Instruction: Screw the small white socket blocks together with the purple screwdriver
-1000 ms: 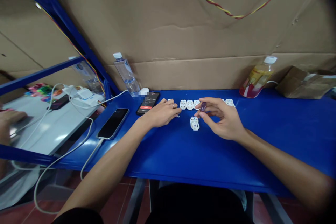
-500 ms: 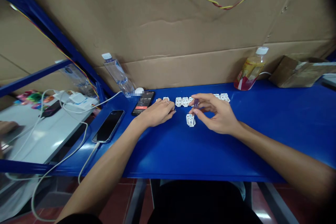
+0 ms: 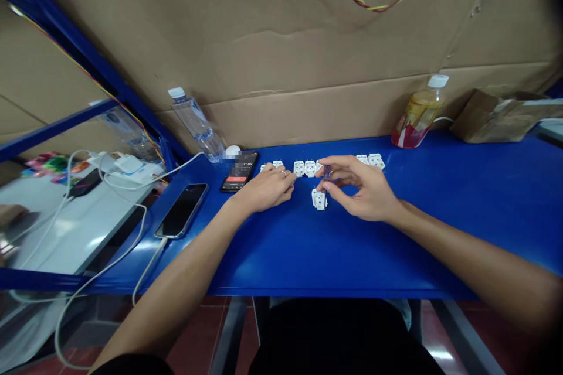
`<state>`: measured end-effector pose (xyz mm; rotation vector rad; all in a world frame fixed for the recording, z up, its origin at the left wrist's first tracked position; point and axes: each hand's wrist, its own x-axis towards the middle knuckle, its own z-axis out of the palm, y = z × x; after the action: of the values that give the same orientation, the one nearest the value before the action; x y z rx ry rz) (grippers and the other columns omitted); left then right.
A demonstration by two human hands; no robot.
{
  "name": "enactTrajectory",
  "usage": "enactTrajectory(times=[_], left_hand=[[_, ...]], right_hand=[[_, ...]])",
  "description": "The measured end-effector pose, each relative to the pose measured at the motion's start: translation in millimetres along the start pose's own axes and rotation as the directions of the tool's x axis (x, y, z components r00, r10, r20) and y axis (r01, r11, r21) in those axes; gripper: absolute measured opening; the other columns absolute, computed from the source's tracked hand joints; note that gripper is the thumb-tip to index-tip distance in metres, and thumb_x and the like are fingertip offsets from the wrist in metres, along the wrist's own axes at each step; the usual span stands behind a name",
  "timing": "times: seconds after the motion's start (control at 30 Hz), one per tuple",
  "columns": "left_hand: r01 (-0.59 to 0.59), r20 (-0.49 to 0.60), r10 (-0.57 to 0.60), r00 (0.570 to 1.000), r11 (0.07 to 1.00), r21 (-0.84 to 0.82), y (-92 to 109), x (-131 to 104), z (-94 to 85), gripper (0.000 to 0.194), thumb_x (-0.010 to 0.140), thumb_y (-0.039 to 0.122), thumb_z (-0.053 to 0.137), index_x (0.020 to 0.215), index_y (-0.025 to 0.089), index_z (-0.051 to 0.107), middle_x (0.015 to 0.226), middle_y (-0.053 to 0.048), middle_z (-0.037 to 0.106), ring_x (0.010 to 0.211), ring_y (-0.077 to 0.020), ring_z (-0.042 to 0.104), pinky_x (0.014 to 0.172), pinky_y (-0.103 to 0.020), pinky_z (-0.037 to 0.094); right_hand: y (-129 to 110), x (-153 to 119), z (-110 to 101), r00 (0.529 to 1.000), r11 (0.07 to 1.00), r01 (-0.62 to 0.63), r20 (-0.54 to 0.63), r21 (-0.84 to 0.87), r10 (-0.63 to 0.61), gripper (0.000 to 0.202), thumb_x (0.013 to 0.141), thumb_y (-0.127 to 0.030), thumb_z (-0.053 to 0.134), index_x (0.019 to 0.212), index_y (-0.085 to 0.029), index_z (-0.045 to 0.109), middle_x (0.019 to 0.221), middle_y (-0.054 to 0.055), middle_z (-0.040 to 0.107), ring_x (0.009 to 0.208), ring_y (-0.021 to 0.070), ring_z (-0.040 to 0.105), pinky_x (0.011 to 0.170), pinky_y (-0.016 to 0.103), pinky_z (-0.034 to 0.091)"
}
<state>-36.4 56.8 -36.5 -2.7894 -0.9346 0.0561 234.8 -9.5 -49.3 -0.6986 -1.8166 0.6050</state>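
Between the thumb and index finger of my right hand [image 3: 367, 188] is a small, dark purple see-through piece [image 3: 327, 173], held upright. Just below it, a white plastic module [image 3: 319, 199] lies by itself on the blue table. My left hand [image 3: 269, 187] rests low over the table to the left, its fingers curled down and drawn together; whatever they hold is hidden. Behind the hands runs a row of similar white modules [image 3: 304, 169], partly covered by both hands. More white modules [image 3: 375, 160] show beyond my right hand.
A phone with a lit timer [image 3: 237, 173] and a second phone on a cable [image 3: 182, 211] lie to the left. An empty clear bottle [image 3: 197, 123] leans at the back left. A drink bottle [image 3: 420, 111] and a cardboard box [image 3: 492, 117] stand at the back right.
My left hand has shifted slightly to the right, its fingers bending further down. My right hand keeps the purple piece in nearly the same place above the single white module.
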Motion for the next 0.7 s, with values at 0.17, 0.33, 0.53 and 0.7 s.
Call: enactTrajectory(times=[0.17, 0.33, 0.53, 0.7], left_hand=[[0.009, 0.047, -0.01, 0.999, 1.0, 0.024, 4, 2, -1.2, 0.023, 0.113, 0.026, 0.049, 0.1, 0.017, 0.066, 0.098, -0.013, 0.073, 0.096, -0.03, 0.067, 0.089, -0.044, 0.042], [0.017, 0.009, -0.016, 1.0, 0.997, -0.078, -1, -2, -4.6, 0.025, 0.114, 0.027, 0.048, 0.098, 0.017, 0.066, 0.094, -0.011, 0.071, 0.089, -0.027, 0.064, 0.087, -0.042, 0.042], [0.022, -0.209, -0.099, 0.973, 0.939, -0.342, -19, -7, -2.9, 0.022, 0.116, 0.03, 0.047, 0.105, 0.021, 0.063, 0.1, -0.007, 0.071, 0.099, -0.026, 0.062, 0.09, -0.041, 0.045], [0.034, -0.201, -0.115, 0.973, 0.93, -0.365, -24, -7, 9.3, 0.019, 0.117, 0.031, 0.05, 0.107, 0.021, 0.064, 0.104, -0.007, 0.072, 0.103, -0.0267, 0.062, 0.091, -0.04, 0.046]], right_hand=[[-1, 0, 0, 1.0, 1.0, 0.0, 0.013, 0.003, 0.0, 0.048, 0.099, -0.024, 0.078, 0.145, -0.03, 0.067, 0.121, 0.004, 0.082, 0.094, 0.0198, 0.087, 0.085, 0.031, 0.075], [0, 1, -1, 1.0, 1.0, 0.0, 0.011, 0.007, 0.0, 0.048, 0.099, -0.025, 0.078, 0.145, -0.029, 0.067, 0.12, 0.004, 0.082, 0.093, 0.0198, 0.087, 0.085, 0.032, 0.075], [0, 0, -1, 1.0, 1.0, -0.012, 0.01, 0.017, 0.011, 0.047, 0.1, -0.026, 0.078, 0.145, -0.029, 0.067, 0.12, 0.004, 0.082, 0.093, 0.0198, 0.087, 0.085, 0.032, 0.076], [-2, 0, -1, 1.0, 1.0, -0.028, 0.008, 0.004, 0.028, 0.047, 0.099, -0.028, 0.078, 0.145, -0.028, 0.067, 0.12, 0.005, 0.082, 0.093, 0.021, 0.087, 0.086, 0.034, 0.077]])
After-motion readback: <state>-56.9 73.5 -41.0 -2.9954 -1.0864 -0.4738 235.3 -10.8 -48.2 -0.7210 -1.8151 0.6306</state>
